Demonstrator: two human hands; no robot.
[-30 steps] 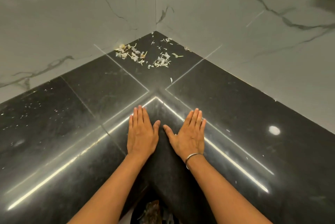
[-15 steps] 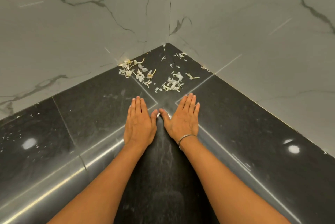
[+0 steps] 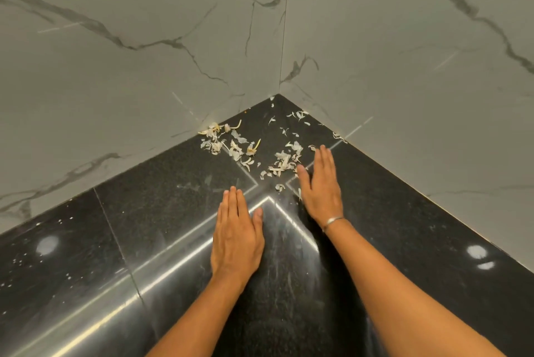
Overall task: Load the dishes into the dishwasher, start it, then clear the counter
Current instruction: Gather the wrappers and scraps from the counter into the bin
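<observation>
The left hand (image 3: 237, 241) lies flat on the black counter (image 3: 144, 212), fingers pressed together. Farther on, the right hand (image 3: 320, 189), fingers straight and together, touches the peel scraps (image 3: 284, 161) with its thumb. This looks like counter-clearing; next, rake the scraps beyond the fingertips into one heap.

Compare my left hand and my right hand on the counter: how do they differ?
The right hand lies farther toward the corner, its thumb at the pale peel scraps; the left hand lies nearer, apart from them. The right wrist wears a thin bangle; the left wrist is bare. Both are flat, fingers straight, on the black counter.
</observation>
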